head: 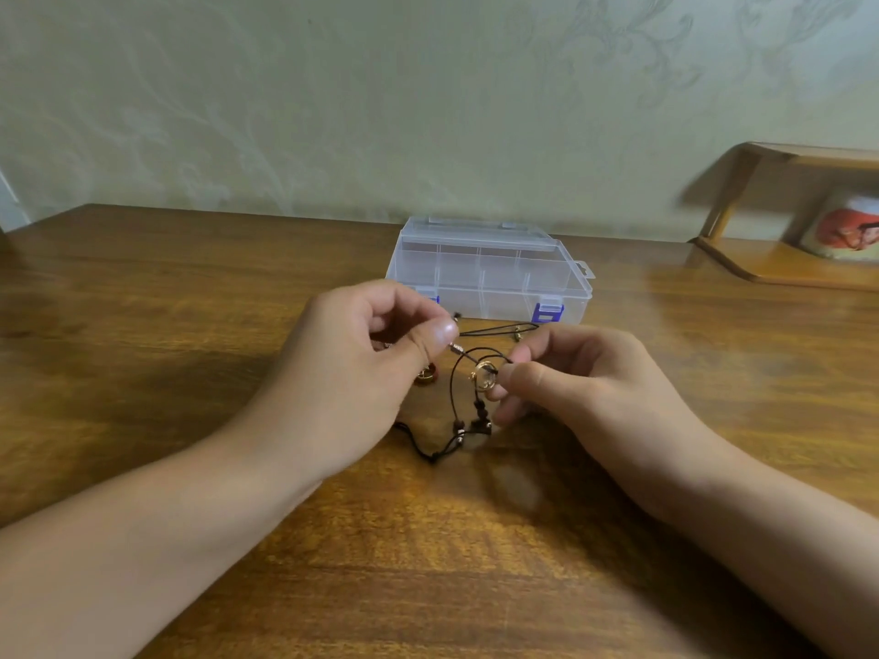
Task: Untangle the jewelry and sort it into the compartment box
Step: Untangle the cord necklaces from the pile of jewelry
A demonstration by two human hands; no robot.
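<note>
Both forearms reach in from the near edge of the wooden table, bare to the elbow, and meet over its middle. Left hand curls its fingers inward, thumb pressed against the forefinger, pinching the metal end of a black cord just past the thumb tip. Right hand faces it, thumb and forefinger pinching a small gold ring that the cord loops through. Between the 2 hands the cord arcs upward, then drops toward the near edge, where a short run of dark red beads and small metal crimps hangs below the ring. Its lowest bend trails on the table toward the near edge of the tangle, beneath the left wrist.

A second black cord lies stretched on the surface just beyond the fingers, between them and the box. Partly hidden under the left thumb sits a gold and red ring, resting on the wood.

Farther back, near the far edge, stands the clear plastic compartment box, lid shut, with 2 blue latches on its near side; its dividers show through the lid. At the far right corner a wooden shelf holds a blurred cup with a red picture.
</note>
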